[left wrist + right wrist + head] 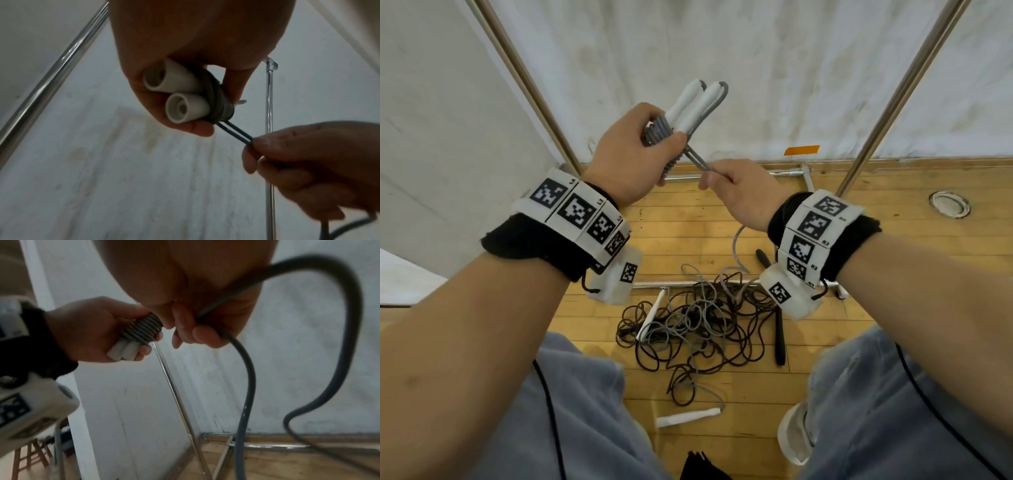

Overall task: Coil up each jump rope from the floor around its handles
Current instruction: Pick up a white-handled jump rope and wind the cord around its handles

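Observation:
My left hand grips two white handles of a grey jump rope, held side by side with several turns of grey rope wound round them. In the left wrist view the handle ends face the camera inside the curled fingers. My right hand pinches a doubled strand of the grey rope just below the coil; the loose rest hangs down from the palm. More ropes lie tangled on the floor.
The floor pile holds dark and grey ropes, white handles and black handles. Slanted metal poles and a floor bar stand before a white wall. My knees frame the pile.

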